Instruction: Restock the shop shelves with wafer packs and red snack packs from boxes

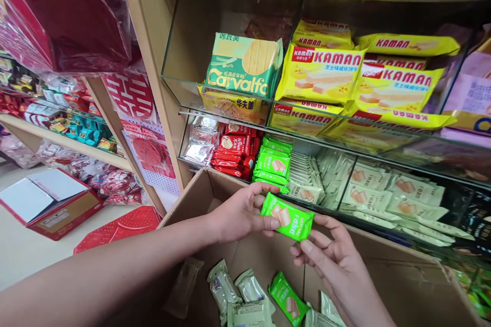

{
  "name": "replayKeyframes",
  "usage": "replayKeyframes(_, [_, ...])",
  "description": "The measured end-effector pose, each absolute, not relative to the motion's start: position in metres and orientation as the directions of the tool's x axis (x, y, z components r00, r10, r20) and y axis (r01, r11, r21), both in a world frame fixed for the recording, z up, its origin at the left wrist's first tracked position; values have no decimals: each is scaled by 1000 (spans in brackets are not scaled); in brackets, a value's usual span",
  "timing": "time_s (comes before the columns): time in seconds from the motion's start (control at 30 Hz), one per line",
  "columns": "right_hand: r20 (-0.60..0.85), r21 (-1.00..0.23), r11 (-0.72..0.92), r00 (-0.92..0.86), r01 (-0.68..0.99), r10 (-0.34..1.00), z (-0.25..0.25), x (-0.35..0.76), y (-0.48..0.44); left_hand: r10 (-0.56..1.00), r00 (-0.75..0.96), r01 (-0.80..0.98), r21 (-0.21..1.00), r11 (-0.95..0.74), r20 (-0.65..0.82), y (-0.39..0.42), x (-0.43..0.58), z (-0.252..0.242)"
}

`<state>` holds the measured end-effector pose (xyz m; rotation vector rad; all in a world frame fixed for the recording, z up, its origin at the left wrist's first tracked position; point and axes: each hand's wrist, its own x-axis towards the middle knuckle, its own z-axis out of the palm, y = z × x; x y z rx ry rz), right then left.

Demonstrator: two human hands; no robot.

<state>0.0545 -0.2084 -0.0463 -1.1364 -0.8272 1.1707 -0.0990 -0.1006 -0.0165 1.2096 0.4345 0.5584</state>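
Note:
Both my hands hold one green snack packet (287, 217) with a picture of pale wafers on it, above an open cardboard box (207, 191). My left hand (245, 214) pinches its left end between thumb and fingers. At the lower right end, my right hand (330, 248) grips it with thumb and fingertips. Inside the box lie another green packet (287, 299) and several pale green-white packets (251, 311). Just beyond the box, a low shelf compartment holds a stack of similar green packets (272, 161).
Glass-fronted shelves hold yellow wafer packs (320, 74), a green waffle pack (243, 64), red packets (236, 148) and pale packets (402, 189). A wooden upright (149, 36) stands left of them. On the floor at left are a red-and-white carton (53, 202) and a red tray (118, 225).

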Motion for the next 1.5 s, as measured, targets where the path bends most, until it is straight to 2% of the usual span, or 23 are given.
replayKeyframes(0.23, [-23, -987, 18, 254, -160, 967, -49, 61, -208, 619, 782, 13, 994, 111, -79, -102, -101, -22])
replayKeyframes(0.33, [-45, -976, 14, 268, -215, 962, -50, 51, -211, 613, 782, 21, 988, 154, -112, -105, -100, -26])
replayKeyframes(0.43, [-118, -970, -75, 178, -231, 977, -52, 48, -212, 565, 815, 38, 984, 174, -131, -107, -99, -26])
replayKeyframes(0.47, [-123, -973, -85, 168, -214, 978, -51, 51, -210, 577, 810, 45, 992, 117, -105, -108, -100, -25])
replayKeyframes(0.53, [-92, -983, -55, 215, -175, 972, -42, 64, -202, 646, 762, 74, 987, -142, 35, -106, -104, -19])
replayKeyframes(0.57, [-63, -989, -25, 267, -143, 962, -35, 73, -195, 662, 734, 100, 940, -327, 153, -105, -107, -15])
replayKeyframes(0.63, [22, -1000, 28, 359, -10, 933, -19, 92, -178, 593, 706, 181, 711, -679, 387, -100, -112, -9])
replayKeyframes(0.67, [70, -996, 41, 373, 85, 925, -11, 101, -168, 531, 710, 230, 561, -795, 462, -97, -114, -7])
replayKeyframes(0.73, [171, -957, 73, 341, 282, 925, 0, 114, -145, 453, 733, 338, 307, -890, 507, -92, -115, -5])
replayKeyframes(0.8, [248, -903, 133, 244, 408, 937, 4, 121, -123, 458, 752, 444, 148, -884, 475, -88, -113, -7])
replayKeyframes(0.87, [313, -835, 210, 124, 509, 942, 4, 122, -104, 481, 760, 508, 62, -859, 436, -88, -111, -10])
replayKeyframes(1.0, [337, -547, 266, -83, 793, 938, 9, 111, -83, 504, 768, 552, -8, -834, 395, -90, -109, -16])
replayKeyframes(1.1, [372, -417, 293, -132, 860, 919, 16, 100, -78, 510, 769, 560, -21, -828, 385, -92, -110, -19])
replayKeyframes(1.3, [507, -368, 315, -95, 875, 857, 11, 92, -73, 517, 763, 573, -35, -819, 388, -90, -107, -22])
replayKeyframes(1.5, [505, -430, 291, -39, 855, 862, 7, 90, -77, 509, 766, 565, -34, -824, 393, -89, -108, -23])
